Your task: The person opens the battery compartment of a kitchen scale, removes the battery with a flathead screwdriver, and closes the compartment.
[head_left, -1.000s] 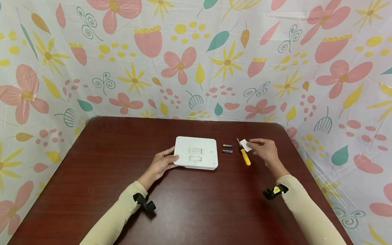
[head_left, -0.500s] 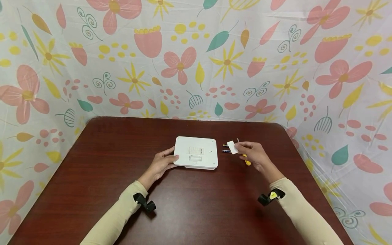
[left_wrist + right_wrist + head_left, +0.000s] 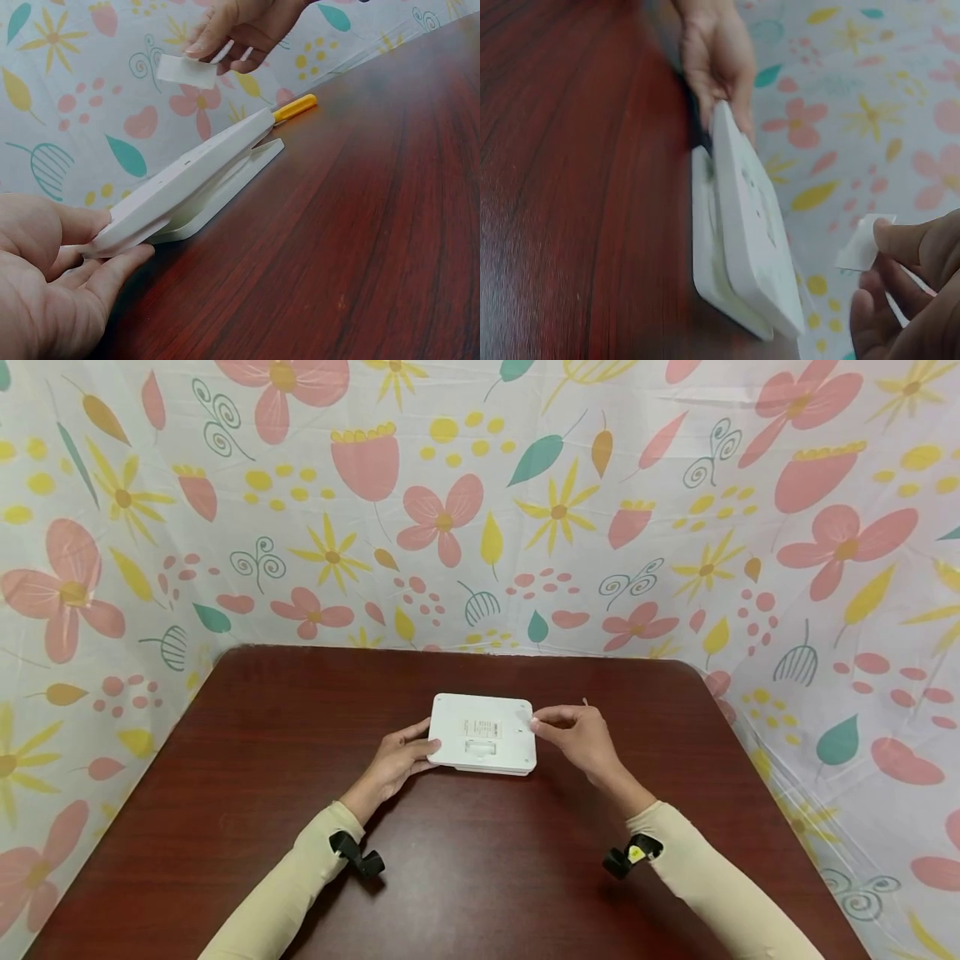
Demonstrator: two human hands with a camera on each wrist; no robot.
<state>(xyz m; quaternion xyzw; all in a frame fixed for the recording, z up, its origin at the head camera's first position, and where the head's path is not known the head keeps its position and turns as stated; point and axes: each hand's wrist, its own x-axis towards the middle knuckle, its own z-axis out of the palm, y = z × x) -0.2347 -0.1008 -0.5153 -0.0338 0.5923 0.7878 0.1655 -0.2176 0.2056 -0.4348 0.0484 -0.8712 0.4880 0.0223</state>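
A white kitchen scale (image 3: pixel 483 703) lies underside up on the table, showing a printed label and an uncovered battery compartment (image 3: pixel 480 748). My left hand (image 3: pixel 393 762) grips its left edge, thumb on top and fingers beneath. Pinched between thumb and fingers of my right hand (image 3: pixel 581 743) is a small white battery cover (image 3: pixel 186 72), also plain in the right wrist view (image 3: pixel 861 244). That hand is over the scale's right edge, and both wrist views show the cover apart from the scale. The batteries are hidden behind the right hand.
A screwdriver's yellow handle (image 3: pixel 296 107) shows beyond the scale in the left wrist view; in the head view only its tip (image 3: pixel 585 702) peeks past the right hand. The dark red wooden table (image 3: pixel 465 860) backs onto a flowered curtain (image 3: pixel 555 593).
My right hand has carried the battery cover leftward from beside the screwdriver, past the batteries, to the scale's right edge. The left hand and the scale have stayed in place.
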